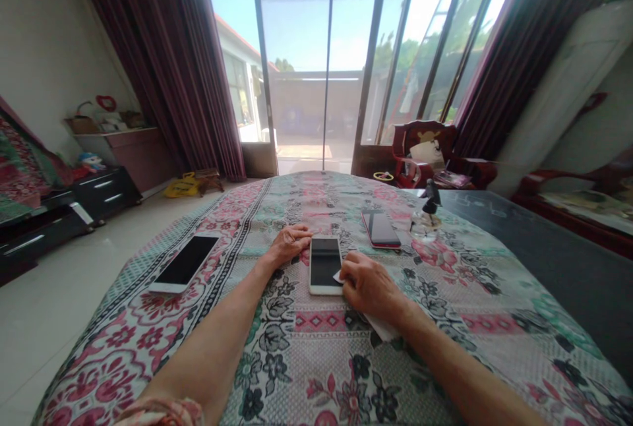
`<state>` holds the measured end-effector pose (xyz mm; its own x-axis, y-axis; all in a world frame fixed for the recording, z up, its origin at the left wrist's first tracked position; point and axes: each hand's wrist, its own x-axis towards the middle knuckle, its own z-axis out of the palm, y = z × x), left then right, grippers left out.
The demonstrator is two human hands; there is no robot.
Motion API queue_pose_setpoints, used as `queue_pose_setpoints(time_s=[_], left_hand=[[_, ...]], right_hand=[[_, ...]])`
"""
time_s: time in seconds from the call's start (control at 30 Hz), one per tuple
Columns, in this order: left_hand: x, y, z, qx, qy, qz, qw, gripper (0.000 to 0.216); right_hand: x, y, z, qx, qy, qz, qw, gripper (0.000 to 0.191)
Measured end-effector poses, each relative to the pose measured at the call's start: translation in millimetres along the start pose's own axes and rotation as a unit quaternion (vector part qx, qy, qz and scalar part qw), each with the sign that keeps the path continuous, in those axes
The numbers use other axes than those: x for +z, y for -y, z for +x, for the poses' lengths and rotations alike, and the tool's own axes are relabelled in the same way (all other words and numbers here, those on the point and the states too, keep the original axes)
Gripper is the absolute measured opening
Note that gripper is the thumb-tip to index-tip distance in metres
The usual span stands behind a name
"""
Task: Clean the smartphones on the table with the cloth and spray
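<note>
A white-framed smartphone (326, 261) with a dark screen lies face up on the patterned tablecloth in front of me. My left hand (291, 243) rests at its upper left edge, fingers stretched out with the tips by the corner. At the phone's lower right side, the closed fingers of my right hand (370, 286) pinch a thin white wipe (382, 329), perhaps cloth or tissue. One corner of the wipe shows over the screen; the rest trails below my palm, partly hidden.
Another white phone (185, 264) lies at the left. A red-edged phone (380, 229) lies beyond my right hand. To its right stands a clear spray bottle (426, 218) with a black top. Past the table are a wooden chair (425, 149) and glass doors (316, 70).
</note>
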<state>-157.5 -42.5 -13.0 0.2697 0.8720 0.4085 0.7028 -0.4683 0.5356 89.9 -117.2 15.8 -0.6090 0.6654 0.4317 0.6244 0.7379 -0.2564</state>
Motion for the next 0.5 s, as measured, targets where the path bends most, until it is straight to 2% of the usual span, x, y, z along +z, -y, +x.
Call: queue_pose_setpoints(time_s=[0.13,0.23,0.5], left_hand=[[0,-2,-1,-0.007,-0.008,0.001,1.0,0.022],[0,-2,-1,-0.001,-0.009,0.002,1.0,0.022],[-1,0,0,0.009,-0.002,-0.007,1.0,0.022]], right_hand=[[0,16,0,-0.05,0.018,-0.012,0.999,0.016],[2,22,1,-0.061,0.034,-0.014,0.997,0.016],[11,-11,14,0.015,-0.003,-0.017,1.0,0.025]])
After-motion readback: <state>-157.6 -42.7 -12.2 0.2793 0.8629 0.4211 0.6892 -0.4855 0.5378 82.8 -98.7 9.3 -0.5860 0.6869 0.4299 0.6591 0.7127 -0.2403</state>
